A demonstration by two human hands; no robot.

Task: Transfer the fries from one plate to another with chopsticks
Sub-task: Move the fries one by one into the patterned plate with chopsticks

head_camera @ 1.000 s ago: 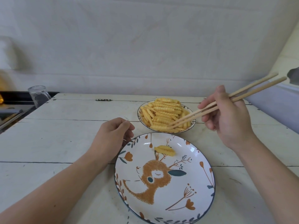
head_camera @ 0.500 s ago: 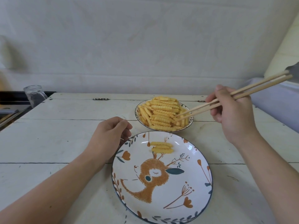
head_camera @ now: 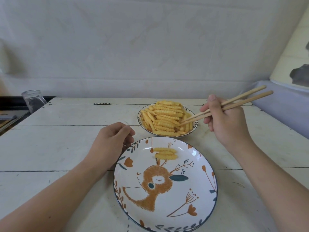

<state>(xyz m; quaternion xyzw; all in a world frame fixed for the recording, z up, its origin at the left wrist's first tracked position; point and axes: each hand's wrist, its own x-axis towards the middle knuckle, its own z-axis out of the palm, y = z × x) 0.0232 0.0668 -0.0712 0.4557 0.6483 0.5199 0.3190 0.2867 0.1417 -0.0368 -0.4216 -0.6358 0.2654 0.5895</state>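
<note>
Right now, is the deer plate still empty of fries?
No, a few crinkle-cut fries already lie on the deer plate, near its far rim.

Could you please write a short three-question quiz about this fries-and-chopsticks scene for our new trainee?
1. True or false: the chopsticks are held in the left hand.
2. Where do the chopstick tips rest? A) in the fries pile on the far plate; B) on the deer plate; C) on the table.
3. Fill in: the moved fries lie on the deer plate just above the deer's ____.

Key: 1 false, the right hand holds them; 2 A; 3 antlers.
</note>
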